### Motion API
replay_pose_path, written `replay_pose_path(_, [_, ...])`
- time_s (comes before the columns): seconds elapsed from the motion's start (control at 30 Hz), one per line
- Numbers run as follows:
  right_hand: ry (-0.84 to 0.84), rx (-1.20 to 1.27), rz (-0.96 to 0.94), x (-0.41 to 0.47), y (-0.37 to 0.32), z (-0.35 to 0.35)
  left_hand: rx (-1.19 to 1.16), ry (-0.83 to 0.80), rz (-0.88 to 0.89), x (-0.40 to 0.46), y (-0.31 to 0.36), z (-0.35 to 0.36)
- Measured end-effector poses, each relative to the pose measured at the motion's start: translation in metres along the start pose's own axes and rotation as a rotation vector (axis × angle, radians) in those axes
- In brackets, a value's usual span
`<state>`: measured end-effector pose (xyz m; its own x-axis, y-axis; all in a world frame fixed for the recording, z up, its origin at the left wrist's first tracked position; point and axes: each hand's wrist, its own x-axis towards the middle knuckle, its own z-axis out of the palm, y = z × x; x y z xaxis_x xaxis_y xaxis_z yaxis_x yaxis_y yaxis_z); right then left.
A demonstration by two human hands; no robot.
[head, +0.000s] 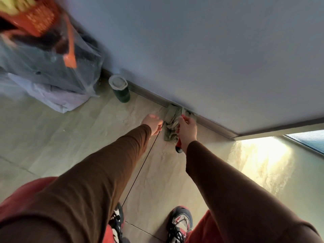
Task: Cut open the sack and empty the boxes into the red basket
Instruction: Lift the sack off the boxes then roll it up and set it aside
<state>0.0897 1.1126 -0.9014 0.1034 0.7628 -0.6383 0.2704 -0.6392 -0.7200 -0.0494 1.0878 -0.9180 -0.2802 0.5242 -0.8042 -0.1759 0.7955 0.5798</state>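
The basket [37, 18], red and blurred, sits far up and left of both hands, well apart from them, with a clear plastic bag [52, 67] draped below it and a pale cloth [57, 99] under that on the floor [87, 137]. Nearer, up and left of the left hand, a dark green bottle [121, 89] with a grey lid stands against the skirting.

The left hand [153, 124] reaches out over the floor, fingers curled in; a thin dark line runs from it back toward the shoes, but the blur hides whether it is a cord it pinches or a floor joint.

Just right of that hand, between the two hands, lies the sack [172, 123], a crumpled grey-green bundle. Its long axis runs from the skirting at the wall [210, 50] down toward the person, far end touching the skirting.

The right hand [187, 128] touches the sack's right edge and grips a red-handled cutter [179, 143]. The tool's axis lies nearly along the sack's, its dark butt pointing back toward the person below the hand, its red front end showing above the fingers, toward the wall. The blade cannot be made out.
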Motion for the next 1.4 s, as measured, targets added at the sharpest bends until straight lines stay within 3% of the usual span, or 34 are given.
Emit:
replay_pose_path(0.43, [-0.310, -0.112, 0.001, -0.227, -0.165, -0.019, -0.229, 0.194, -0.003, -0.266, 0.069, -0.117])
replay_pose_path(0.7, [-0.555, -0.233, -0.061, -0.386, -0.228, -0.035, -0.434, 0.324, -0.025, -0.462, 0.065, -0.158])
replay_pose_path(1.1, [-0.870, -0.429, -0.155, -0.589, -0.202, -0.018, -0.783, 0.604, -0.047, -0.665, -0.031, -0.195])
replay_pose_path(1.4, [-0.968, -0.483, -0.159, -0.745, -0.120, 0.029, -1.064, 0.622, -0.030, -0.779, -0.159, -0.257])
